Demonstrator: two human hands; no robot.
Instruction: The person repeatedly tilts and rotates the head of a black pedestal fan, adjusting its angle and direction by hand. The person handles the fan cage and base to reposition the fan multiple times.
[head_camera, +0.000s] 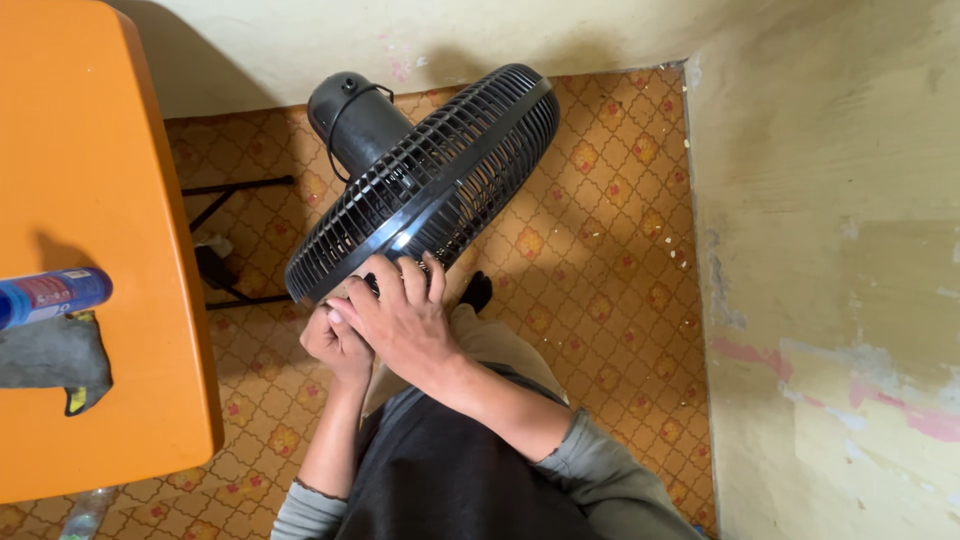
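A black electric fan (430, 180) with a round grille guard and a black motor housing (350, 120) behind it stands over the patterned floor. Both hands meet at the lower rim of the grille. My right hand (400, 315) lies on top, fingers curled over the guard's edge. My left hand (335, 345) is under it, gripping the rim from below, mostly hidden by the right hand. Grey sleeves are pushed up on both forearms.
An orange table (90, 180) fills the left, with a blue bottle (50, 295) and a dark grey cloth (55, 355) on it. Black metal legs (235, 190) stand behind it. A worn yellowish wall (830, 280) rises on the right, close to the fan.
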